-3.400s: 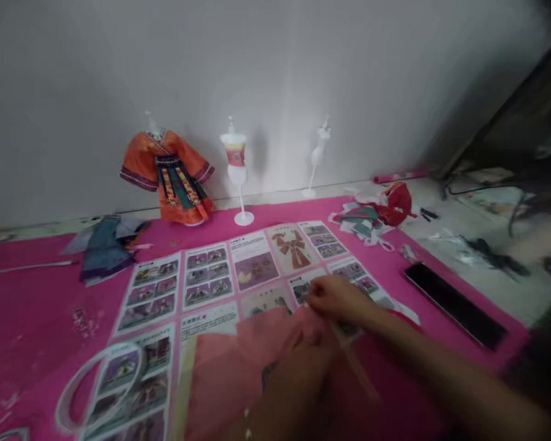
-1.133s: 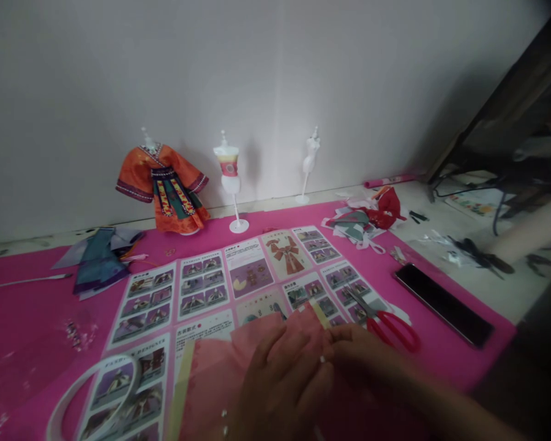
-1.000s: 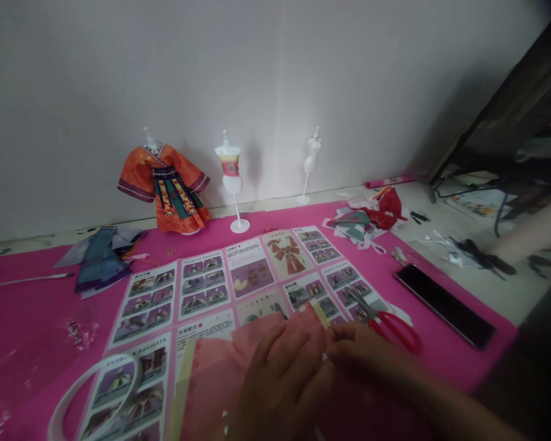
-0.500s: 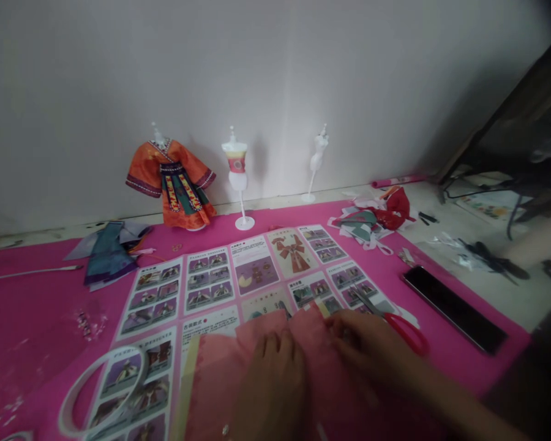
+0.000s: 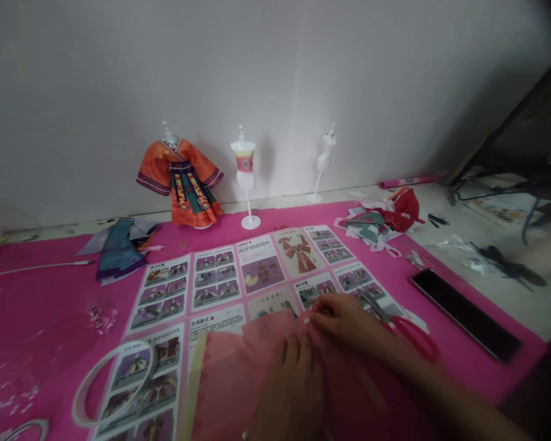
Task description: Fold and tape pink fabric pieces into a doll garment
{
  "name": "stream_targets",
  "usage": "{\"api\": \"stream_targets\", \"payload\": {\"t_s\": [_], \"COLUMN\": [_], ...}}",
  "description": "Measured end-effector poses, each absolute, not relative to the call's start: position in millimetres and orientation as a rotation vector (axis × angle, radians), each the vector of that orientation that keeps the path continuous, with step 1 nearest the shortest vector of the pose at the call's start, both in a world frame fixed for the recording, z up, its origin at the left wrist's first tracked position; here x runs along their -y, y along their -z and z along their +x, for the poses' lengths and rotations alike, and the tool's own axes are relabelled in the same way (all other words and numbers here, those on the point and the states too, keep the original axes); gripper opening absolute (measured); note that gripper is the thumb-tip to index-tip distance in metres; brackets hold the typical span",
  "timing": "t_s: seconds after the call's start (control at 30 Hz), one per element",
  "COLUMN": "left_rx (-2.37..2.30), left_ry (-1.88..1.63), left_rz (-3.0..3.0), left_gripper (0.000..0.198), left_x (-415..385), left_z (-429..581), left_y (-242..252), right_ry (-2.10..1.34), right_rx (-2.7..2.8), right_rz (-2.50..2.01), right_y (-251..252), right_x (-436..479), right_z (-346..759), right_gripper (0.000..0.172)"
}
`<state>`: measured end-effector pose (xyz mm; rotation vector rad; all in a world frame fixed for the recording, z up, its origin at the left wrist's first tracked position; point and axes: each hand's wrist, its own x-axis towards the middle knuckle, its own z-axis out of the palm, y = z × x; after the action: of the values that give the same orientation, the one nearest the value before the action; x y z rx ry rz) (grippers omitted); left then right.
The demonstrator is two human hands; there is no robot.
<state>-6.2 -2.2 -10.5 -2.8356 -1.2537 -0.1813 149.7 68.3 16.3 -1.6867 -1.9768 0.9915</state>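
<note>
A person's left hand [image 5: 294, 386] lies on a piece of fabric [image 5: 229, 380] covering the near part of a paper sheet [image 5: 215, 278], with the right hand [image 5: 337, 315] near the fabric's far edge. The sheet is spread on a mat [image 5: 463, 367] over the worktop [image 5: 429, 242]. Behind it, three mannequins [image 5: 245, 179] stand before a wall [image 5: 257, 61], a robe [image 5: 181, 177] on the leftmost. A tape roll [image 5: 79, 398] overlaps the sheet's left side; scissors [image 5: 387, 316] lie across its right edge, and a phone [image 5: 466, 312] sits farther right. Cloth pieces [image 5: 119, 248] lie at back left, scraps [image 5: 406, 208] at back right.
</note>
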Motion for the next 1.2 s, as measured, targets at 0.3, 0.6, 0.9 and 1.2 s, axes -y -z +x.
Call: {"api": "stream_targets", "payload": {"t_s": [0.3,0.6,0.9,1.2], "left_rx": [1.267,1.290,1.288,1.262], "left_ry": [0.195,0.153,0.226,0.211], "left_rz": [-2.879,-2.952,-2.914,-2.883], "left_gripper": [0.032,0.028,0.027,0.031], "left_x": [0,-2,0,0], "left_z": [-4,-3,-4,-4], "left_y": [8,10,12,14], "right_ry": [-0.947,-0.915,-0.882,-0.852], "right_rx": [2.062,2.102,2.130,2.153], "right_rz": [-1.763,-1.791,-1.793,-1.794], "right_y": [-15,-11,-13,-10], "right_x": [-75,-79,-79,-82], "right_z": [138,139,137,137], "right_gripper": [0.018,0.018,0.016,0.016]}}
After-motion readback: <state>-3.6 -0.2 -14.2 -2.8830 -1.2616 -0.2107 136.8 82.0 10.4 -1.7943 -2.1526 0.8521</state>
